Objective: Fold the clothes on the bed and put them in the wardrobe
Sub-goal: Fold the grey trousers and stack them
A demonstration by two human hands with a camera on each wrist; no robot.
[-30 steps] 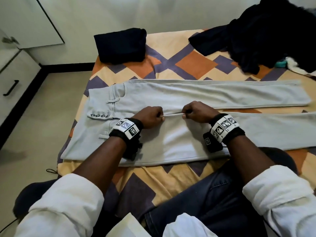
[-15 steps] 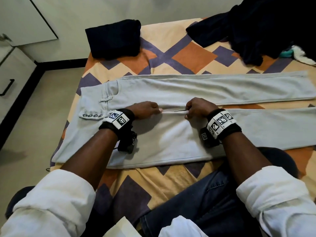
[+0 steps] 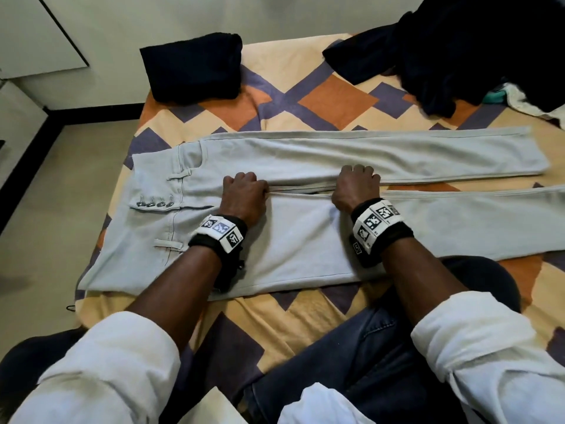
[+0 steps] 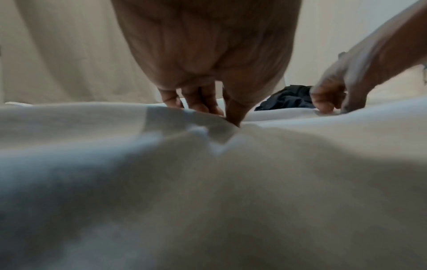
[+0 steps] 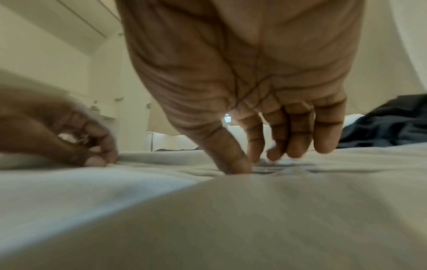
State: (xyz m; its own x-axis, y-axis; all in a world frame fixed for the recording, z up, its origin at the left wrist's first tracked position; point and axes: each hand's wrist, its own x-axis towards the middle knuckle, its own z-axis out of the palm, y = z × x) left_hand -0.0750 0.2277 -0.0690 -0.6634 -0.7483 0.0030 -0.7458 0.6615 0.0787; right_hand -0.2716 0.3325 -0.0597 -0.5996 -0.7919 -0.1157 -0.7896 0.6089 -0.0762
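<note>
pale grey trousers (image 3: 305, 240) lie across mid-frame on the bed (image 3: 275, 111), our left hand (image 3: 243, 194) and right hand (image 3: 356, 188) both pinching the near leg's inner seam, which we judge could slip, leaving the fold crooked.

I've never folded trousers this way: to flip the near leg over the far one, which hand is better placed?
Neither alone. Left hand and right hand both pinch the near leg's inner edge on the grey trousers, spaced apart; probably they lift together.
</note>
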